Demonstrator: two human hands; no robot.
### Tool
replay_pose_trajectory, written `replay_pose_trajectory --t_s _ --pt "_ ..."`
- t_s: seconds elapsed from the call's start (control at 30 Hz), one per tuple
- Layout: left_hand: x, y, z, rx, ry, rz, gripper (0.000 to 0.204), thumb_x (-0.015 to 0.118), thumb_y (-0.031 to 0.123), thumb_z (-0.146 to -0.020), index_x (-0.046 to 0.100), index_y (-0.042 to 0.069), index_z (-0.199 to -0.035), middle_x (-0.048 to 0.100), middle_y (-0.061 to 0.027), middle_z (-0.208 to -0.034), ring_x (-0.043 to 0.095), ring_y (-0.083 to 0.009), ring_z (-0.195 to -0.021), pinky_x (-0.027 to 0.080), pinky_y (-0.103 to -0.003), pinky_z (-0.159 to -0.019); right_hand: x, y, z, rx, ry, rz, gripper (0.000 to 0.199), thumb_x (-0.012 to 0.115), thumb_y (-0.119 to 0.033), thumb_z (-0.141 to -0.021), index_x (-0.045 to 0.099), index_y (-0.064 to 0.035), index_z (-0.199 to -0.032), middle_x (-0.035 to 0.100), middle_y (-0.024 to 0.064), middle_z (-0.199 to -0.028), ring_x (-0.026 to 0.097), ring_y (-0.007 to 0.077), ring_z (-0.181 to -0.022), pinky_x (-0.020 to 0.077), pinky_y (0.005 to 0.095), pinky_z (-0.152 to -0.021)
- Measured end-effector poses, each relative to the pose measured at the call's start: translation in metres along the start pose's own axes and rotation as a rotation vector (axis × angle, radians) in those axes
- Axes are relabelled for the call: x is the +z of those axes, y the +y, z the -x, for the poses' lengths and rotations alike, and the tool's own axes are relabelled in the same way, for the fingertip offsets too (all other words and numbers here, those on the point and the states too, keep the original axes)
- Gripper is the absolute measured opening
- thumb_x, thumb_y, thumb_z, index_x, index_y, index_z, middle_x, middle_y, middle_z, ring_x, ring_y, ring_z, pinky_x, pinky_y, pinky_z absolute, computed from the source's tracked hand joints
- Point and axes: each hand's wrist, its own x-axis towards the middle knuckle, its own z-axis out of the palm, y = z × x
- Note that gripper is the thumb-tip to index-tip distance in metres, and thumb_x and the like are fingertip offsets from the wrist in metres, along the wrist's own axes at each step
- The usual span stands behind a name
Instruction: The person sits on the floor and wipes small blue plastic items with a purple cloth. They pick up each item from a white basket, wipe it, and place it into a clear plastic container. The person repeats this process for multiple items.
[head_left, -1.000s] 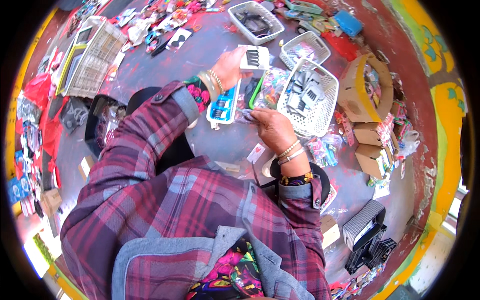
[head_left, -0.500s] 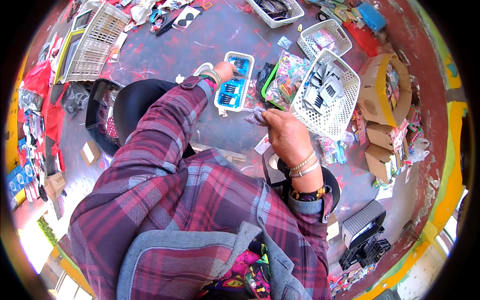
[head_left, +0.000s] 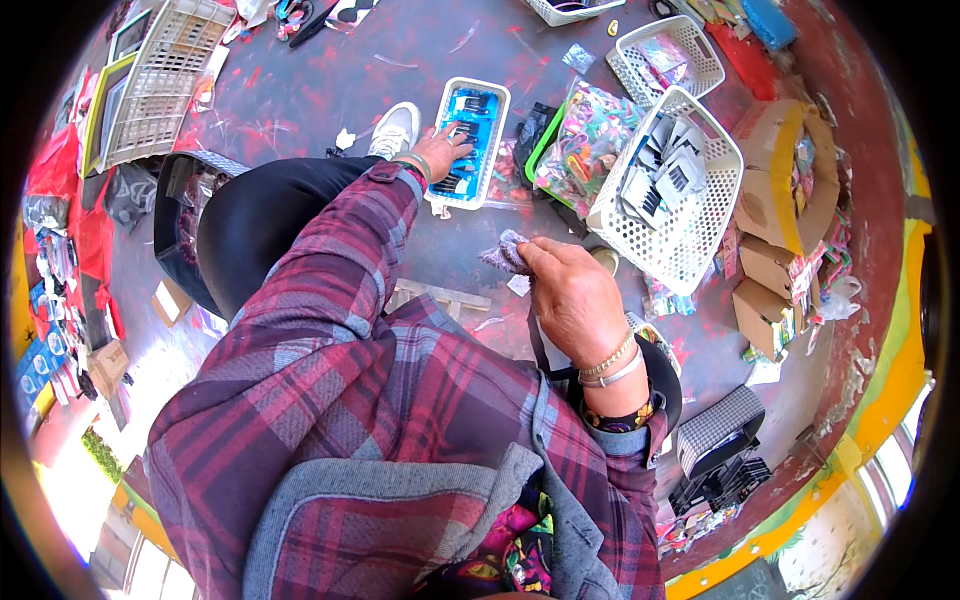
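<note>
A small white basket (head_left: pixel 443 108) stands on the floor in front of me, with blue packs inside that show black comb-like pieces (head_left: pixel 459 185). My left hand (head_left: pixel 440 155) reaches over the basket's left rim, fingers spread and lying on the packs. No object shows in its grasp. My right hand (head_left: pixel 580 300) is raised nearer to me, pinching a crumpled greyish-purple cloth (head_left: pixel 506 252) between thumb and fingers. The cloth hangs apart from the basket, to its lower right.
Right of the basket lie a green-edged tray (head_left: pixel 545 150) of colourful packets and a larger white basket (head_left: pixel 660 250) of grey-and-black cards. Cardboard boxes (head_left: pixel 765 170) line the right side. A white shoe (head_left: pixel 397 130) rests beside the small basket; a crate (head_left: pixel 165 90) stands far left.
My left hand has spread its fingers and drawn slightly toward me over the packs. The right hand still pinches the cloth. The view has shifted, and a white shoe shows more fully.
</note>
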Motion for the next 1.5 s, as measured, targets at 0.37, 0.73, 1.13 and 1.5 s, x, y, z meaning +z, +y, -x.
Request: replay_pose_trajectory --t_s 0.37,0.73,1.13,1.5 --pt "-0.001 -0.002 0.013 -0.481 0.175 0.235 0.021 0.051 0.011 -0.08 0.057 0.007 -0.1 0.061 -0.0144 -0.099 0.057 -0.0336 -0.099 0.047 -0.043 -0.081 0.0 -0.003 0.002 -0.005 -0.013 0.008 0.028 0.052 0.002 -0.072 0.06 -0.0019 -0.098 0.061 0.0128 -0.095 0.057 0.0308 -0.086 0.0468 0.0373 -0.076" --pt "0.034 0.047 0.009 -0.715 0.204 0.592 0.028 0.044 0.004 -0.081 0.045 -0.003 -0.108 0.052 -0.0301 -0.106 0.058 -0.0437 -0.09 0.048 -0.047 -0.075 0.001 -0.003 0.0 -0.015 -0.02 0.007 0.026 0.052 0.0 -0.073 0.06 -0.0025 -0.097 0.061 0.0124 -0.094 0.057 0.0304 -0.084 0.0461 0.0373 -0.074" --pt "0.012 0.035 0.002 -0.368 0.031 0.224 0.047 0.05 0.005 -0.078 0.046 0.009 -0.124 0.047 -0.0146 -0.126 0.05 -0.0327 -0.109 0.045 -0.043 -0.087 0.003 -0.003 0.001 -0.027 -0.003 -0.021 0.024 0.052 -0.001 -0.073 0.06 -0.003 -0.095 0.058 0.0105 -0.085 0.056 0.0301 -0.079 0.0454 0.038 -0.07" --pt "-0.081 0.079 -0.063 -0.082 0.842 0.358 0.036 0.051 0.011 -0.079 0.054 0.004 -0.114 0.051 -0.0182 -0.12 0.048 -0.0358 -0.108 0.04 -0.043 -0.092 0.0 -0.005 0.024 0.029 -0.317 0.115 0.019 0.052 -0.002 -0.069 0.061 -0.0049 -0.086 0.06 0.0132 -0.078 0.059 0.032 -0.08 0.0474 0.0409 -0.069"
